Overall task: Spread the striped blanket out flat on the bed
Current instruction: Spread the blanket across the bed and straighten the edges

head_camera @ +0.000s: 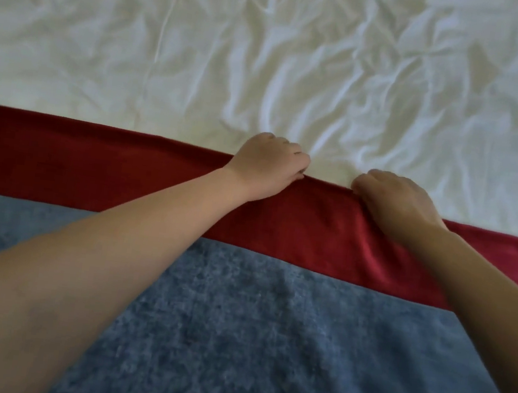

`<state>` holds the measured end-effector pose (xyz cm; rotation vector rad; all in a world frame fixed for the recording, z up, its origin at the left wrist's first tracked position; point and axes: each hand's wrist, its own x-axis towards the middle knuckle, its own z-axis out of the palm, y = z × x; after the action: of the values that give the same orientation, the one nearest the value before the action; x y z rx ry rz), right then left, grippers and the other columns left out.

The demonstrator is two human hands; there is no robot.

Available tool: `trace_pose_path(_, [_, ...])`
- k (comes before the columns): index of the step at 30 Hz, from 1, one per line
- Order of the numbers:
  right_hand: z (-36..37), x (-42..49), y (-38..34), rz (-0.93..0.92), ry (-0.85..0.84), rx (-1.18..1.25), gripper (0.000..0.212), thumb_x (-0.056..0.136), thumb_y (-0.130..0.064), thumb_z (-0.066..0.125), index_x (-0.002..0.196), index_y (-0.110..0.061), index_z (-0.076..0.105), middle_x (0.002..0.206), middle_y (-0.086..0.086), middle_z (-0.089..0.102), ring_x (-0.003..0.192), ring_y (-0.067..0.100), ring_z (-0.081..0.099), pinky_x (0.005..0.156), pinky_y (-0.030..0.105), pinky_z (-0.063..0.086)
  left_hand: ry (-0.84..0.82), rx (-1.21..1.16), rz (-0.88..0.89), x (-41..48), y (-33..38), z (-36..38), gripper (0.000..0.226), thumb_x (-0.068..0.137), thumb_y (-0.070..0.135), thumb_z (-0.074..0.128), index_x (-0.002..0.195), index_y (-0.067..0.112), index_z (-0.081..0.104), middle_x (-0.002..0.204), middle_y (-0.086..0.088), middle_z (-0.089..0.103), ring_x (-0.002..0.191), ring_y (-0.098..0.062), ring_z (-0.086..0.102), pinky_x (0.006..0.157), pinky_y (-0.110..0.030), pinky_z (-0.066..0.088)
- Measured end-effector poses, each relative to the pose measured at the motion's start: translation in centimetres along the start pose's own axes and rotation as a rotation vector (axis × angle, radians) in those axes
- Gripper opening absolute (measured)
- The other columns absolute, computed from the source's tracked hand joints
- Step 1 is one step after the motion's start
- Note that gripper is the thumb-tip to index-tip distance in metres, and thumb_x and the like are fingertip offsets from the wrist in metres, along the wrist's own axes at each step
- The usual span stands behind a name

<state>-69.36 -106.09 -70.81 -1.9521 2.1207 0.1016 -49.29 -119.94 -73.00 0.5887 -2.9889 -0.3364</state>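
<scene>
Striped blanket [233,340]: fills the bottom half of the frame, lying on the bed [73,52] and running off the left, right and bottom edges
Blue-grey band [279,362]: nearest to us, a wide fuzzy stripe across the lower frame, lying fairly flat
Left forearm [95,267]: bare, in from the lower left corner, slanting up toward centre over the blue-grey and then the red
Right forearm [483,299]: bare and in shadow, in from the right edge, angling up and to the left
Red band [91,169]: the blanket's far stripe, sweeping across the middle of the frame from left edge to right; it humps up a little at centre, with soft creases just below the right wrist
Left hand [267,168]: just above frame centre, knuckles up, fingers curled over the far hem of the red band and clamped on it
Right hand [394,196]: a little to the right and slightly lower, same story, fingers hooked over the hem and gripping the red cloth
Between the hands: they sit near each other without touching, with a short stretch of red hem between them
White sheet [365,62]: beyond the hem, filling the whole upper half of the frame, bare and rumpled, the deepest creases at upper centre and upper right
</scene>
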Motion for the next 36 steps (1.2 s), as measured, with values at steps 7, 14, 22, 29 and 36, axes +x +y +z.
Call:
trace_pose_path(7, [-0.3,0.2,3.9,0.227,-0.016,0.168,0.016,0.093,-0.029,0.046,0.091,-0.020,0.058,0.102,0.008,0.059,0.092,0.032,0.057,0.073,0.036,0.043,-0.027,0.007,-0.207,1.0,2.6,0.1,0.012,0.083,0.027,0.050,0.080,0.018,0.058,0.080,0.002,0.060,0.076,-0.023,0.057,0.069,-0.031,0.037])
trace_pose_path(14, [0.4,-6.3,6.8,0.018,0.014,0.068,0.019,0.094,-0.028,0.047,0.098,-0.012,0.055,0.091,0.008,0.057,0.085,0.032,0.056,0.068,0.040,0.045,-0.085,-0.049,0.028,4.8,7.3,1.4,0.020,0.091,0.037,0.052,0.093,0.019,0.061,0.089,0.004,0.063,0.085,-0.019,0.057,0.078,-0.033,0.041])
trace_pose_path(22, [2.1,-3.5,7.8,0.223,0.048,0.174,0.025,0.096,-0.038,0.044,0.080,-0.020,0.050,0.084,0.003,0.058,0.083,0.029,0.058,0.066,0.033,0.033,-0.016,0.118,-0.100,6.9,9.8,2.6,0.018,0.090,0.020,0.043,0.088,0.012,0.059,0.082,-0.005,0.063,0.075,-0.028,0.057,0.066,-0.033,0.032])
trace_pose_path(29, [0.8,-8.7,14.0,0.224,0.112,0.115,0.018,0.095,-0.033,0.048,0.095,-0.017,0.057,0.093,0.004,0.058,0.090,0.027,0.055,0.077,0.039,0.040,-0.030,0.075,0.008,11.1,15.1,3.5,0.021,0.095,0.032,0.045,0.095,0.015,0.057,0.089,-0.003,0.064,0.082,-0.026,0.060,0.065,-0.031,0.031])
trace_pose_path(36, [1.2,-12.1,20.4,0.165,0.027,-0.096,0.012,0.093,-0.021,0.047,0.094,-0.016,0.057,0.091,0.006,0.059,0.087,0.029,0.055,0.080,0.041,0.040,-0.079,0.103,0.130,15.3,18.8,5.1,0.021,0.099,0.032,0.043,0.093,0.016,0.056,0.090,0.000,0.062,0.079,-0.025,0.059,0.063,-0.031,0.028])
